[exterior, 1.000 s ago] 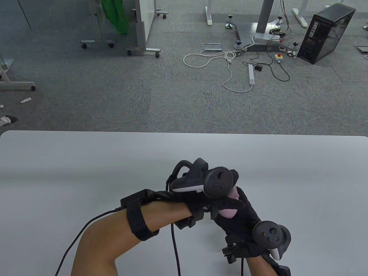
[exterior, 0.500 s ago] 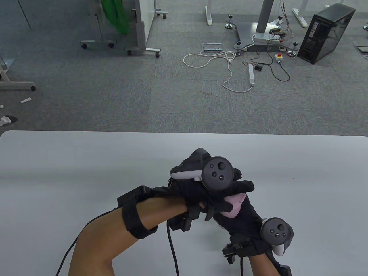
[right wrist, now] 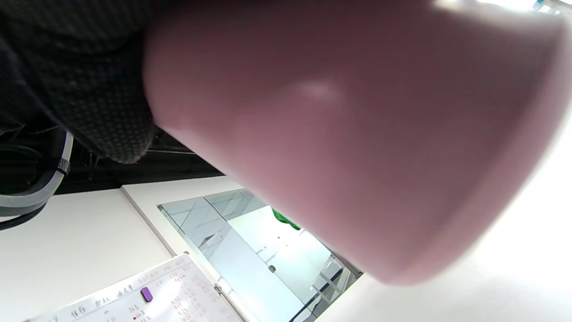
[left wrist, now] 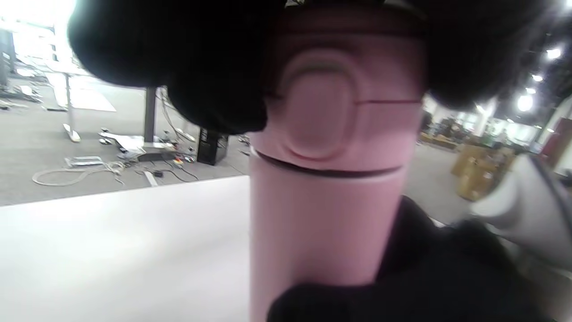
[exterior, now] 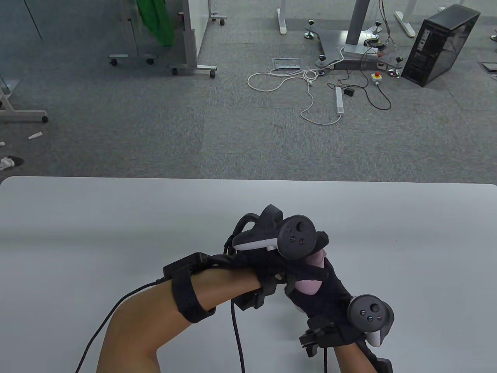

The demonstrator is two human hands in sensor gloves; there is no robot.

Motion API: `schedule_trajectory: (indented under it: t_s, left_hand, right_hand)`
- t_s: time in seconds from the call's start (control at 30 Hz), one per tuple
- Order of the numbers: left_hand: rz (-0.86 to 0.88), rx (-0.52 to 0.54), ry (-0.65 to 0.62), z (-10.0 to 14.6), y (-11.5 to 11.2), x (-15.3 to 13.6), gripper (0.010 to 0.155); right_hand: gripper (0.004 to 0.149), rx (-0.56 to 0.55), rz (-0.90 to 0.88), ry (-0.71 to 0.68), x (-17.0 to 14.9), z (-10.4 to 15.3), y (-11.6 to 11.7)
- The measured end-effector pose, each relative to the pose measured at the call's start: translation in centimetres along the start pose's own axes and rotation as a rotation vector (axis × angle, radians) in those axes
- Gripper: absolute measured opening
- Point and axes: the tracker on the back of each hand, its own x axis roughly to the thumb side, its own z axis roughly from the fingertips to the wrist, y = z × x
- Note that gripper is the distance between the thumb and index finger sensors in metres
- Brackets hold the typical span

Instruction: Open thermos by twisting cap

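Above table [exterior: 116, 233] | pink thermos [left wrist: 321, 223] upright, cap [left wrist: 339, 107] topmost | both hands grip

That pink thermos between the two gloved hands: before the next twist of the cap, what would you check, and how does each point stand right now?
1. Body held firm: ok. The right hand grips the thermos around its body.
2. Cap gripped: ok. The left hand holds the cap from above, fingers on both sides.
3. Cap loosening: ok. A dark gap shows between cap and body in the left wrist view.
4. Cap fully free: not ok, it sits on the body.
5. Thermos base on the table: cannot tell, hands hide it.
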Motion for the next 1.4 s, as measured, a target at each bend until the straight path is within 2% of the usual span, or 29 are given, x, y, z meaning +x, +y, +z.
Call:
schedule_trajectory:
  t_s: [0.13,0.2,0.27,0.5,0.6,0.77,0.83,0.93,1.03,1.1,1.23,1.3,1.4]
  left_hand:
    - [-0.005,0.015,0.014,-0.1,-0.1,-0.2,0.079]
    - [0.010,-0.017,-0.004,-0.1,0.0,-0.3,0.082]
    - [0.060,-0.052,-0.070,0.0,0.1,-0.3,0.082]
    - [0.170,-0.195,-0.332,0.0,0.6,0.3,0.086]
    - [0.120,-0.250,-0.315,0.0,0.0,0.8,0.081]
    - [0.100,-0.189,-0.301,-0.3,0.4,1.2,0.064]
    - [0.029,-0.152,-0.290,-0.3,0.6,1.6,0.061]
    - [-0.076,-0.104,-0.247,-0.1,0.5,2.2,0.060]
    - [-0.113,-0.035,-0.203,-0.1,0.3,2.1,0.066]
    - [-0.138,0.089,-0.174,-0.1,0.2,1.8,0.072]
    - [-0.129,0.038,-0.099,-0.4,0.2,1.4,0.079]
    - [-0.082,0.026,-0.127,-0.7,0.4,1.1,0.085]
    - [0.123,-0.045,-0.217,-0.7,0.9,0.5,0.086]
  right_hand:
    - [0.113,0.007,-0.048,0.016,-0.2,-0.1,0.2]
    - [0.113,0.006,-0.049,0.020,-0.3,-0.1,0.2]
    - [0.113,0.012,-0.107,0.027,-0.4,-0.2,0.0]
    - [0.113,0.015,-0.147,0.039,-0.4,-0.2,-0.1]
    - [0.114,0.013,-0.169,0.033,-0.4,-0.3,-0.2]
    - [0.114,0.014,-0.171,0.025,-0.4,-0.2,-0.2]
    - [0.114,0.021,-0.158,0.021,-0.4,-0.2,-0.1]
    - [0.114,0.019,-0.158,0.025,-0.4,-0.2,0.0]
    - [0.114,0.011,-0.139,0.023,-0.3,-0.1,0.0]
    - [0.114,0.011,-0.129,0.024,-0.2,-0.1,0.0]
    - [0.114,0.022,-0.123,0.030,-0.3,-0.1,0.2]
    - [0.114,0.004,-0.129,0.041,-0.1,-0.2,0.0]
    - [0.114,-0.008,-0.148,0.041,-0.1,-0.3,-0.6]
